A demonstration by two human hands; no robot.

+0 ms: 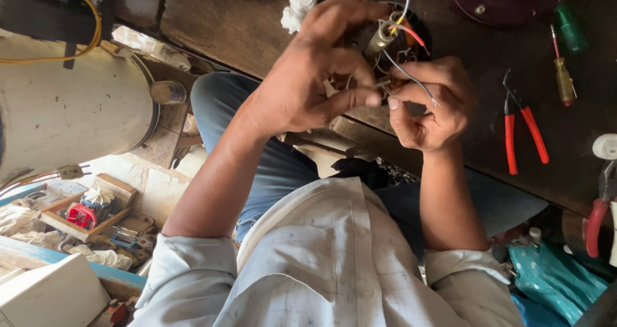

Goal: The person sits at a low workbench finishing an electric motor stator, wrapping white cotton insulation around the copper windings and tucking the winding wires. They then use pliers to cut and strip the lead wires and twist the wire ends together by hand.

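Observation:
My left hand point(315, 70) and my right hand point(430, 102) meet over a dark round electrical part point(411, 35) on the wooden workbench point(244, 25). Thin wires point(405, 70), red, grey, white and yellow, rise out of the part. Left thumb and forefinger pinch a wire end where it meets the right fingertips. My right hand curls around the grey wire and pinches it too. A small brass-coloured cylinder point(380, 39) stands among the wires just above my hands.
Red-handled pliers point(524, 134) lie on the bench right of my hands, with two screwdrivers point(565, 76) above them. A white rag point(297, 9) lies at the upper middle. A big cream drum point(71, 102) is at left, a box of parts point(90, 214) below it.

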